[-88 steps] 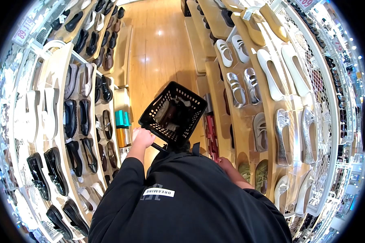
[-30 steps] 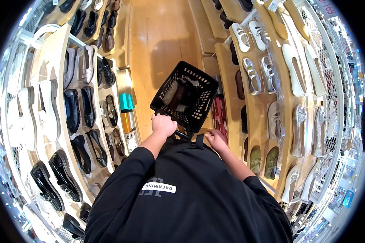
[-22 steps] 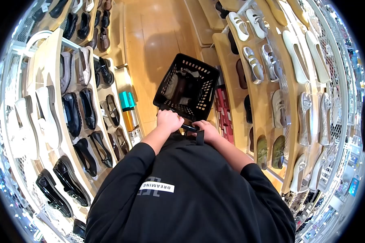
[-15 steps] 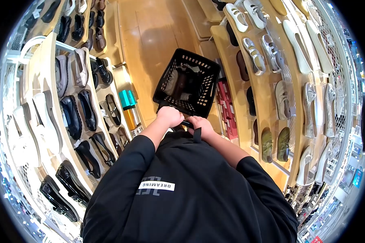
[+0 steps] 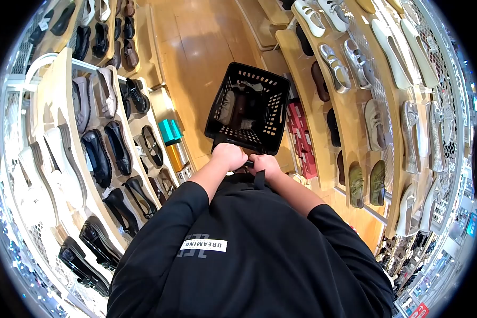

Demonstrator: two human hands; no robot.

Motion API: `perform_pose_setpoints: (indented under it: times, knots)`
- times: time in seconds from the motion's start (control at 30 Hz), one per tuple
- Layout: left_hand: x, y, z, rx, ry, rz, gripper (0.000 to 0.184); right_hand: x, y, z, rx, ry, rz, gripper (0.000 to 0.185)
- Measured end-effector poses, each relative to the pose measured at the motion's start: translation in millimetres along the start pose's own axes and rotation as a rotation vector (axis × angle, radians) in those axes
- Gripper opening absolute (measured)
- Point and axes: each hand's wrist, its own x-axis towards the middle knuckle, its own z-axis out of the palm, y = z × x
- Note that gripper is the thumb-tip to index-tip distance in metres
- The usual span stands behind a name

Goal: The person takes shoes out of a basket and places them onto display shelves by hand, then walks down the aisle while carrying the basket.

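A black plastic basket [image 5: 249, 142] with slotted walls hangs in front of my body over the aisle. Several shoes [image 5: 242, 108] lie inside it, brown and beige ones among them, though the dark interior hides most detail. My left hand [image 5: 229, 157] is closed around the basket's black handle [image 5: 249, 164] at its left part. On the same handle, to the right, my right hand [image 5: 266, 165] is closed too. A black strap [image 5: 259, 179] dangles just below the right hand.
Shelves [image 5: 69, 90] of black, grey and white shoes line the left side. Along the right, racks [image 5: 350, 138] carry silver, white and olive flats. Red boxes [image 5: 302, 140] stand low at right, a teal box [image 5: 170, 131] low at left. Wooden floor [image 5: 196, 47] runs ahead.
The basket and both hands have shifted slightly right in view. My right hand sits closer to the left one, and the shelves have moved a little in the picture.
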Motion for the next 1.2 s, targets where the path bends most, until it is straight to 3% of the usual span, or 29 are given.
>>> perform_pose_setpoints:
  times: [0.2, 0.93, 1.2]
  knots:
    - [6, 0, 16, -0.011, 0.044, -0.011, 0.052, -8, -1, -1, 0.022, 0.047, -0.013, 0.032]
    - [6, -1, 4, -0.035, 0.071, -0.019, 0.054, 7, 7, 1, -0.011, 0.022, 0.065, 0.048]
    - [11, -3, -4, -0.059, 0.132, 0.014, 0.052, 12, 9, -8, -0.033, 0.02, 0.07, 0.037]
